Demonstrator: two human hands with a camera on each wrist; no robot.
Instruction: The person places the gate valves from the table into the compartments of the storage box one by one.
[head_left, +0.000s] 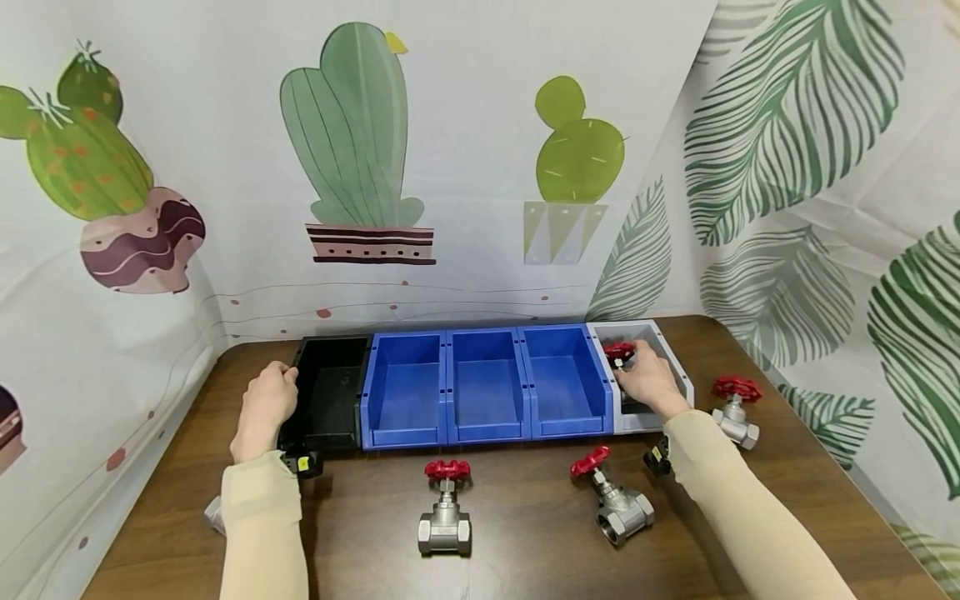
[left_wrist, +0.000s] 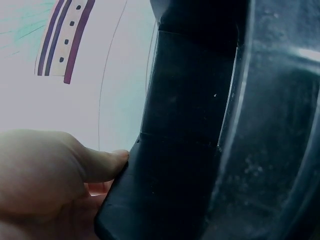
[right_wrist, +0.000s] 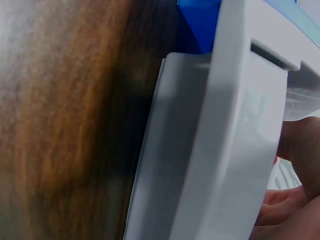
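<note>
My left hand (head_left: pixel 266 406) is at the left wall of the black bin (head_left: pixel 330 400). In the left wrist view, the thumb (left_wrist: pixel 107 164) lies on that bin's edge and the other fingers are on the outer side, pinching the wall. My right hand (head_left: pixel 651 379) reaches into the grey bin (head_left: pixel 654 423) at the row's right end. Its thumb and fingers are around a valve with a red handwheel (head_left: pixel 619 350), whose lower body is mostly hidden. In the right wrist view, the grey bin (right_wrist: pixel 220 150) covers much of the hand (right_wrist: pixel 295 200).
Three blue bins (head_left: pixel 408 437) stand between the black and grey ones. On the wooden table (head_left: pixel 360 533), red-wheeled metal valves lie at front centre (head_left: pixel 445 521), front right (head_left: pixel 618 504) and far right (head_left: pixel 737 417). A metal piece (head_left: pixel 215 515) shows partly behind the left sleeve.
</note>
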